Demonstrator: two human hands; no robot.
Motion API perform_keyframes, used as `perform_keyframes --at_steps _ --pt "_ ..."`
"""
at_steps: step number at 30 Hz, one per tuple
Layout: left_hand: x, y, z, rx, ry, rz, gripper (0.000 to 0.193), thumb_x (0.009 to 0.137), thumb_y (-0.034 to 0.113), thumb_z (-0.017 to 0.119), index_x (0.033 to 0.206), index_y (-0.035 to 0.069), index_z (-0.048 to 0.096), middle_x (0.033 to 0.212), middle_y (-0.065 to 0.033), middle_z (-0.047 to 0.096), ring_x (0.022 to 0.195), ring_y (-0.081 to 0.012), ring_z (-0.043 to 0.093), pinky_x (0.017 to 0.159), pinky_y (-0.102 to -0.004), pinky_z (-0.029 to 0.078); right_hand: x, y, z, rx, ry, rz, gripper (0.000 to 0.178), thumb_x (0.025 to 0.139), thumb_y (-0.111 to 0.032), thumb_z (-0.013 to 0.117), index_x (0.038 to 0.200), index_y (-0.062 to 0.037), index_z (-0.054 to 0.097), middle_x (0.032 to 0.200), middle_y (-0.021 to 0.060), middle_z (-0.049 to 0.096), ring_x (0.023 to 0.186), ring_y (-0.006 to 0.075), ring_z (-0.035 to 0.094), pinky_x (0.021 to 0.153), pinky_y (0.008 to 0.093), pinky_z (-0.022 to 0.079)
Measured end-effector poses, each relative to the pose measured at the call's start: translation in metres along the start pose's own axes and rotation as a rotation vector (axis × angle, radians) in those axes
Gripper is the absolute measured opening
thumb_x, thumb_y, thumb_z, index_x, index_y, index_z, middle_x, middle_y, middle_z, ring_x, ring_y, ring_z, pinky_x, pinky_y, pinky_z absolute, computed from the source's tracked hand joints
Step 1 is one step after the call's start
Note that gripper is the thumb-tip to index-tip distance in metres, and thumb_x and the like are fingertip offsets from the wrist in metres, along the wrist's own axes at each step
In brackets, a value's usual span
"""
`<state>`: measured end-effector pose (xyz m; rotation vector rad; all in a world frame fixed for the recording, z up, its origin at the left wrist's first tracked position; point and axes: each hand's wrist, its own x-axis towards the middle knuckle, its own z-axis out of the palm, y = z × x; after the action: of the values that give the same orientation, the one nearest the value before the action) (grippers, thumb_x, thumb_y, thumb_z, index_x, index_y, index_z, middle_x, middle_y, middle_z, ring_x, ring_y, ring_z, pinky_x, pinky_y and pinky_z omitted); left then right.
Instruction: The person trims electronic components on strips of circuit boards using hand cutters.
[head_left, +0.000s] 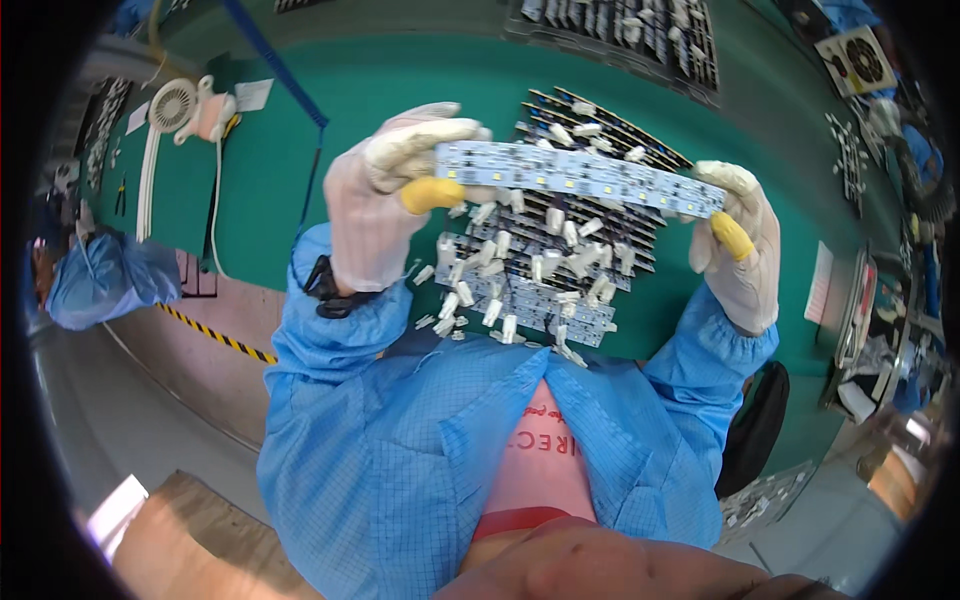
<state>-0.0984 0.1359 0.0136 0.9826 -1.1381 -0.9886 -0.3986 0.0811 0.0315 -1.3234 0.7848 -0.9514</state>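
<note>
Between my two gloved hands I hold up a long white LED circuit board panel (580,178), lit side toward me, with a row of small yellowish squares along it. My left hand (400,185), in a white glove with a yellow thumb cover, pinches its left end. At the other end my right hand (738,235), gloved the same way, is closed on the board. Beneath it lies a spread of stacked circuit boards (570,308), with many small white connectors (490,312) scattered over them. A dark band circles my left wrist.
The green mat (270,190) covers the bench. A black tray of boards (610,50) stands at the far side. On the left are a small white fan (175,105) and a blue coiled cord (265,50). A blue-sleeved person (110,280) sits at the left edge.
</note>
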Motion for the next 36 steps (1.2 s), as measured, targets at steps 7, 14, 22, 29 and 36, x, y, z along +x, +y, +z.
perform_keyframes --at_steps 7,14,22,29,36 --pt "0.007 -0.001 -0.006 0.458 -0.132 0.318 0.043 0.079 0.019 0.070 0.111 -0.007 0.060 0.095 -0.0191 0.069 0.100 -0.0255 0.061 0.097 -0.0396 0.043 0.001 0.001 -0.001 -0.141 0.086 -0.015 0.070 0.079 -0.056 0.067 0.116 0.0013 0.049 0.082 0.0073 0.062 0.050 0.0012 0.041 0.046 0.0148 0.029" --pt "0.012 -0.005 -0.009 0.242 -0.023 -0.025 0.037 0.084 0.016 0.068 0.113 -0.005 0.060 0.097 -0.0127 0.068 0.083 -0.0153 0.067 0.076 -0.0213 0.050 -0.016 -0.019 0.017 -0.119 0.120 0.145 0.079 0.070 -0.049 0.078 0.120 0.0045 0.047 0.098 0.0112 0.057 0.086 0.0150 0.058 0.057 0.0157 0.041" --pt "0.006 -0.003 -0.011 0.121 -0.113 0.037 0.043 0.082 0.024 0.070 0.111 -0.007 0.060 0.106 -0.0153 0.064 0.088 -0.0185 0.066 0.077 -0.0247 0.052 0.002 0.003 -0.004 -0.167 0.022 0.055 0.088 0.072 -0.065 0.067 0.119 0.0070 0.046 0.065 0.0006 0.055 0.060 0.0049 0.050 0.062 0.0179 0.040" --pt "0.003 0.002 -0.002 0.090 -0.051 -0.002 0.036 0.086 0.020 0.064 0.110 -0.006 0.061 0.089 -0.0169 0.069 0.088 -0.0199 0.065 0.089 -0.0349 0.047 0.000 -0.004 0.003 -0.186 0.141 0.094 0.083 0.076 -0.061 0.067 0.119 0.0069 0.047 0.077 0.0048 0.059 0.065 0.0073 0.054 0.061 0.0172 0.040" --pt "0.015 -0.007 -0.002 0.194 0.048 -0.070 0.036 0.090 0.008 0.060 0.122 -0.005 0.054 0.102 -0.0144 0.065 0.084 -0.0185 0.066 0.075 -0.0238 0.048 -0.010 -0.017 0.015 -0.068 0.015 0.122 0.078 0.072 -0.045 0.075 0.122 0.0072 0.046 0.090 0.0157 0.062 0.050 0.0078 0.050 0.045 0.0169 0.035"
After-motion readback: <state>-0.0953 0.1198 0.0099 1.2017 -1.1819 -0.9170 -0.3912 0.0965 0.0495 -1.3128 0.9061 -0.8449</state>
